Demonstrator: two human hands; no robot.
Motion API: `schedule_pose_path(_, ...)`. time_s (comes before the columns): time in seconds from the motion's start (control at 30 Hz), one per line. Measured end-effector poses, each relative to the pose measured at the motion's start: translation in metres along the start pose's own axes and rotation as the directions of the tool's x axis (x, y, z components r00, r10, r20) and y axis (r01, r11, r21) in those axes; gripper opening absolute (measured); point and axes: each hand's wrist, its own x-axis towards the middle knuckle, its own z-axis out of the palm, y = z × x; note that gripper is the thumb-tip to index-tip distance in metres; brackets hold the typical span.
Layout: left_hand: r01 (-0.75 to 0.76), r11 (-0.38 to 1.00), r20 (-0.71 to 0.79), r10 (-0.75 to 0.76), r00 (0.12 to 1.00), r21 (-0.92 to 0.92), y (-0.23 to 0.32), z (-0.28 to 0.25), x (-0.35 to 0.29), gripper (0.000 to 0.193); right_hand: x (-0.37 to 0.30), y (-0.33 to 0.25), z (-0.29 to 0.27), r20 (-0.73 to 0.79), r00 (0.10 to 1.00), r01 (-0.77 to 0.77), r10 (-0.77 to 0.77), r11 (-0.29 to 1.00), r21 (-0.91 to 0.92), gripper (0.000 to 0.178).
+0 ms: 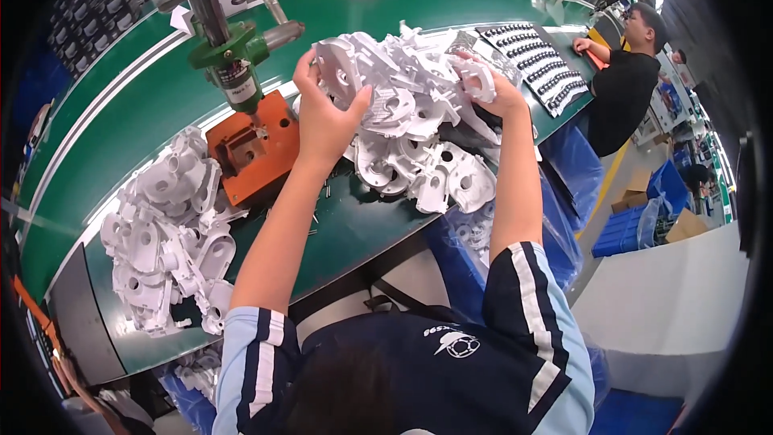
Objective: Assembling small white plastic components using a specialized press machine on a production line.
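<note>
Head view: both arms reach forward over the green workbench (354,225) into a heap of white moulded plastic parts (419,125) piled at its middle. Left hand (326,109) is clamped on one white part (338,68) at the heap's left edge, thumb across its face, part lifted a little clear of the rest. Right hand (495,93) grips another white piece (475,76) at the heap's upper right, fingers curled over it.

Step in hand, as I read it: picking single parts out of the tangle. Next move likely calls for pulling one free without dragging its neighbours off the bench edge.

The left-hand part stands roughly upright, its long axis running up and away from the person, round opening facing the camera. Exact shape hard to tell in the clutter.

Just left of the heap: orange fixture block (254,149) under a green press head (233,60). Further left, a second pile of white parts (169,229). A co-worker (624,84) at black trays (535,60), far right
</note>
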Motion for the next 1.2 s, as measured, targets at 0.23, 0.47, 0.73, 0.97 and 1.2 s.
schedule_pose_path(0.23,-0.26,0.901,0.447,0.085,0.891,0.347,0.002,-0.01,-0.013,0.075,0.004,0.012,0.02,-0.163,0.972,0.2,-0.168,0.958,0.203,0.053)
schedule_pose_path(0.47,-0.392,0.818,0.605,0.07,0.793,0.42,-0.002,-0.01,-0.021,0.067,0.008,0.009,0.041,-0.279,0.948,0.075,-0.155,0.958,-0.278,0.037)
schedule_pose_path(0.73,-0.441,0.786,0.572,0.138,0.809,0.433,0.009,-0.002,-0.032,0.075,0.037,0.019,0.037,-0.393,0.905,0.17,-0.162,0.985,-0.015,0.025)
schedule_pose_path(0.97,-0.35,0.86,0.414,0.185,0.891,0.371,-0.01,-0.002,-0.039,0.07,0.045,-0.021,0.042,-0.368,0.884,0.195,-0.289,0.942,-0.272,0.029)
schedule_pose_path(1.2,-0.34,0.911,0.3,0.266,0.916,0.233,-0.01,0.029,-0.015,0.078,0.076,-0.035,0.057,-0.146,0.937,0.29,-0.318,0.939,-0.185,0.028)
